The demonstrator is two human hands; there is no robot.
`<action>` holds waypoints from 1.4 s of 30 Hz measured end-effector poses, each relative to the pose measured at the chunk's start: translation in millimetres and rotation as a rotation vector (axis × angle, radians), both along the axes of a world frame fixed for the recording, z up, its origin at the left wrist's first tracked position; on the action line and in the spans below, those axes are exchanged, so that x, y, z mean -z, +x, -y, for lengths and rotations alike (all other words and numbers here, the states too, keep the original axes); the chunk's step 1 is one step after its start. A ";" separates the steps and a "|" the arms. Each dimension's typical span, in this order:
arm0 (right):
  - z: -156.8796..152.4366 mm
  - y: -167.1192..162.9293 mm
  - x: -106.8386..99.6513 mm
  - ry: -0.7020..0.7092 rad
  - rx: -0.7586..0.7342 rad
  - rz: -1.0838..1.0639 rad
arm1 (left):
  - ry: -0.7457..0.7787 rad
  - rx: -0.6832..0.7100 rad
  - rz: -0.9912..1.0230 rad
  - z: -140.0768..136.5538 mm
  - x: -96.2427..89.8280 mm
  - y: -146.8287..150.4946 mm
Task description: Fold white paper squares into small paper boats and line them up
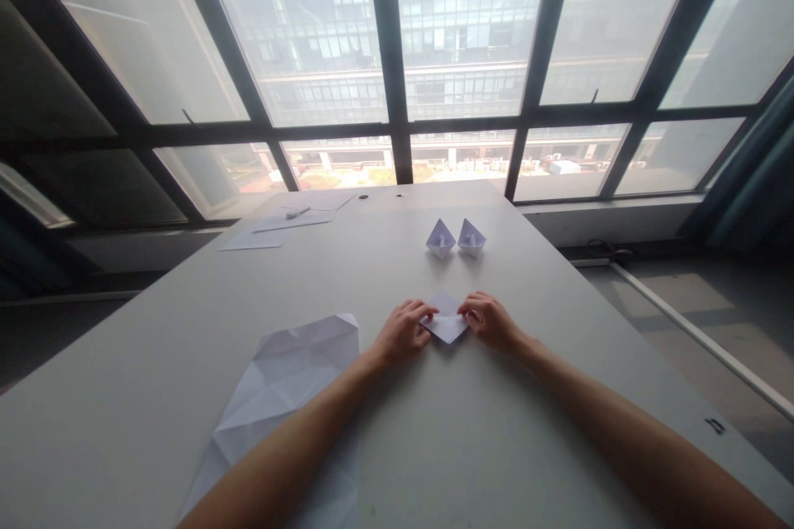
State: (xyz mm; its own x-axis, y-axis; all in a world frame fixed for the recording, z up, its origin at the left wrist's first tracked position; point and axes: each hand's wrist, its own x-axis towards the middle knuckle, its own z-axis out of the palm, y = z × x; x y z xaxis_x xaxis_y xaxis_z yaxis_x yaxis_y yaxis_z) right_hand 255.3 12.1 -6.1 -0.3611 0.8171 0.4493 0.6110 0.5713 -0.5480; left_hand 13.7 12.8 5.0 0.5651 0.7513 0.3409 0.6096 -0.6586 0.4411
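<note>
A small folded sheet of white paper (pixel 447 326) lies on the table between my two hands, its pointed lower corner facing me. My left hand (pixel 404 331) pinches its left corner between thumb and fingers. At the opposite corner, my right hand (pixel 490 321) grips the paper with bent fingers. Beyond them stand two folded paper boats, the left boat (pixel 441 240) and the right boat (pixel 471 240), side by side. Under and beside my left forearm lies a large creased sheet of paper (pixel 279 380).
The white table (pixel 496 446) reaches to the windows. At its far left are several flat paper sheets (pixel 266 233) with a small white object (pixel 298 213) on top. A small dark mark or object (pixel 715 426) shows near the right edge. A curtain (pixel 738 173) hangs at the right.
</note>
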 end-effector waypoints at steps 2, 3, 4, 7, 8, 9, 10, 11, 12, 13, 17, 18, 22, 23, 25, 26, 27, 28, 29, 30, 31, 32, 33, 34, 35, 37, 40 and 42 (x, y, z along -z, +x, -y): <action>-0.6 1.4 -1.0 -0.013 -0.013 0.001 | -0.003 -0.002 -0.005 1.3 -1.6 -0.4; -0.5 1.5 -1.3 -0.016 -0.016 -0.002 | -0.005 -0.003 -0.004 1.8 -2.2 -0.5; -0.2 1.3 -1.6 -0.018 -0.019 -0.005 | -0.007 -0.004 -0.001 2.2 -2.6 -0.5; 1.1 0.3 -2.3 -0.022 -0.022 -0.003 | -0.013 -0.007 0.014 3.1 -3.6 -0.3; 1.4 0.1 -2.4 -0.025 -0.019 -0.002 | -0.015 -0.007 0.018 3.2 -3.8 -0.3; 1.5 0.1 -2.4 -0.030 -0.014 -0.002 | -0.017 -0.007 0.021 3.3 -4.1 -0.4; 1.4 0.2 -2.3 -0.036 -0.010 -0.003 | -0.017 -0.007 0.023 3.4 -4.3 -0.4; 1.1 0.3 -2.1 -0.042 -0.006 -0.005 | -0.017 -0.006 0.024 3.3 -4.4 -0.5; 0.6 0.5 -1.7 -0.046 -0.005 -0.008 | -0.017 -0.006 0.026 3.2 -4.4 -0.6; 0.0 0.7 -1.3 -0.048 -0.005 -0.014 | -0.017 -0.007 0.028 3.0 -4.1 -0.7; -3.0 2.0 0.7 -0.055 -0.016 -0.044 | -0.020 -0.018 0.033 1.3 -1.5 -0.8; -3.7 2.5 1.2 -0.060 -0.018 -0.053 | -0.021 -0.019 0.032 1.0 -0.8 -0.7; -5.3 4.2 2.9 -0.083 -0.029 -0.078 | -0.021 -0.018 0.031 0.9 -0.2 -0.6; -5.2 4.4 3.1 -0.088 -0.035 -0.074 | -0.018 -0.015 0.028 1.0 -0.6 -0.7; -4.3 4.6 2.6 -0.092 -0.055 -0.054 | -0.011 -0.004 0.021 1.1 -1.0 -0.8; -3.5 4.5 1.8 -0.090 -0.065 -0.042 | -0.007 0.001 0.019 0.8 -0.8 -0.8; -2.7 4.4 0.7 -0.088 -0.073 -0.030 | -0.004 0.001 0.020 0.3 -0.3 -0.8; -1.9 4.4 -0.7 -0.087 -0.080 -0.022 | -0.002 -0.006 0.025 -0.5 0.4 -0.7; -1.1 4.4 -2.3 -0.088 -0.085 -0.017 | -0.002 -0.018 0.035 -1.3 1.2 -0.5; -0.5 4.5 -3.9 -0.089 -0.092 -0.013 | -0.004 -0.031 0.048 -2.2 2.1 -0.2; -0.1 4.8 -5.2 -0.091 -0.101 -0.013 | -0.007 -0.045 0.065 -2.9 2.9 0.0; 0.1 5.0 -6.0 -0.093 -0.111 -0.016 | -0.012 -0.056 0.083 -3.4 3.4 0.1; -0.1 5.2 -6.1 -0.095 -0.118 -0.021 | -0.020 -0.062 0.103 -3.7 3.8 0.1; -0.5 5.3 -5.4 -0.096 -0.116 -0.031 | -0.030 -0.066 0.125 -3.8 4.1 0.0; -1.3 5.3 -4.0 -0.098 -0.103 -0.043 | -0.042 -0.070 0.148 -3.8 4.3 -0.3; -3.4 4.9 0.5 -0.110 -0.053 -0.070 | -0.064 -0.088 0.198 -3.7 5.1 -1.3; -6.8 3.6 7.0 -0.139 -0.005 -0.112 | -0.065 -0.120 0.258 -4.4 6.8 -2.5; -8.4 2.6 9.1 -0.138 -0.005 -0.159 | -0.048 -0.115 0.269 -4.6 6.9 -2.5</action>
